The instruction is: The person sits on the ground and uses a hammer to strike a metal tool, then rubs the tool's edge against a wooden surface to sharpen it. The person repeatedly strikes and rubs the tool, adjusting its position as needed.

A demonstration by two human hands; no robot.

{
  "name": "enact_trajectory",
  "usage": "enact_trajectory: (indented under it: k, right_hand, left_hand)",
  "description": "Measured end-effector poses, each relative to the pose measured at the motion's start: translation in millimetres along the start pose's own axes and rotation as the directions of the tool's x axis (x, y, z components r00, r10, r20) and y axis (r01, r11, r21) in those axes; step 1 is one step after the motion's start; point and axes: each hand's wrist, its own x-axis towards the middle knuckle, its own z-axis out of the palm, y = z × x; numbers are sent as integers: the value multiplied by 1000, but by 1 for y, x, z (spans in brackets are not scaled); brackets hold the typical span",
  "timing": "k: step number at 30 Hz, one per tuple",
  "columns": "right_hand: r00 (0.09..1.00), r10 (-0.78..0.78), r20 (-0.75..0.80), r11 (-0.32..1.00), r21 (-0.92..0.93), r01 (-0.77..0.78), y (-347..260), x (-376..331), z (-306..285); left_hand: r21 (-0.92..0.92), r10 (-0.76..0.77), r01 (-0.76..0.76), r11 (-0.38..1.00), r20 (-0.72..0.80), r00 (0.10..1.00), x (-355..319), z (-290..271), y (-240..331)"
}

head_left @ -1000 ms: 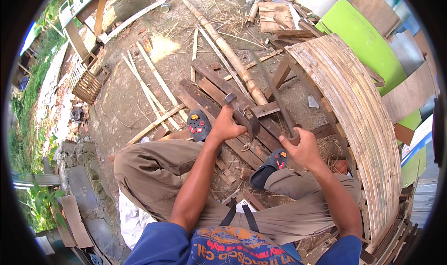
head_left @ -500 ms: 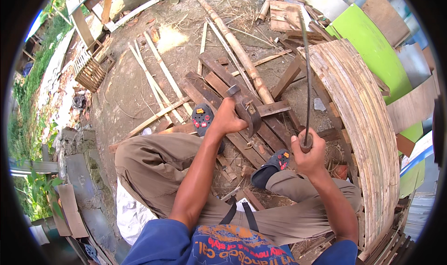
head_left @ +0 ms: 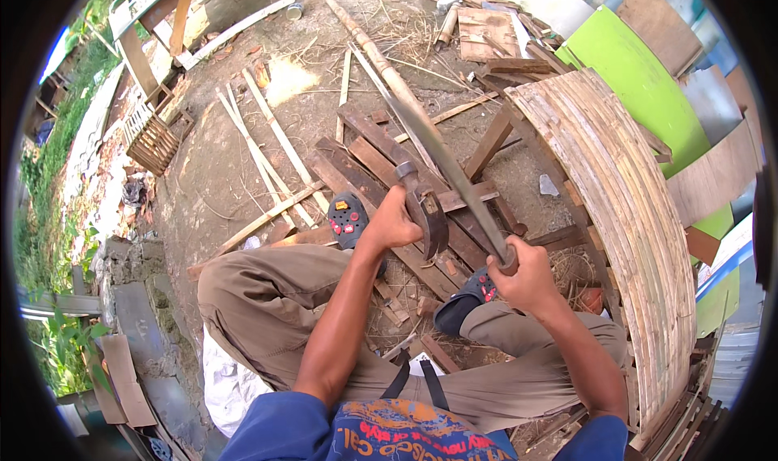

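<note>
My left hand (head_left: 389, 224) is wrapped around a claw hammer (head_left: 429, 216) close to its dark metal head, above a stack of brown wooden planks (head_left: 356, 169). In my right hand (head_left: 527, 274) is the handle of a machete (head_left: 452, 167). Its long blade points away and to the left, the broad side showing, and crosses above the planks just right of the hammer. From this view I cannot tell whether the blade touches any wood. My feet, in dark clogs (head_left: 347, 220), rest among the planks.
A curved bamboo slat panel (head_left: 604, 193) stands close on my right, with a green board (head_left: 640, 88) behind it. Ahead lie a bamboo pole (head_left: 377, 60) and thin wooden strips (head_left: 275, 137). A slatted crate (head_left: 152, 141) and a block wall (head_left: 138, 315) are on the left.
The machete has swung left and down from nearly upright, and its broad side now shows. My right hand has shifted slightly left and lower. The hammer stays in my left hand.
</note>
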Motion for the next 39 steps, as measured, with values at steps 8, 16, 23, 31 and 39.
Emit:
enact_trajectory:
  k: [8, 16, 23, 31, 39]
  right_hand:
    - [985, -53, -161, 998, -34, 48, -21, 13, -13]
    - [990, -73, -123, 997, -31, 70, -16, 11, -8]
    - [981, -124, -149, 986, -127, 105, -5, 12, 3]
    - [971, -191, -142, 926, -355, 130, -4, 11, 1]
    - [956, -223, -192, 915, -378, 137, -1, 12, -4]
  left_hand:
    - [-334, -9, 112, 936, 295, 955, 0, 14, 18]
    - [-679, -13, 511, 527, 595, 804, -11, 37, 27]
    - [-660, 135, 663, 354, 737, 662, -15, 50, 18]
    - [-616, 186, 726, 304, 786, 589, -13, 48, 7]
    - [-622, 312, 747, 234, 776, 549, -9, 51, 10]
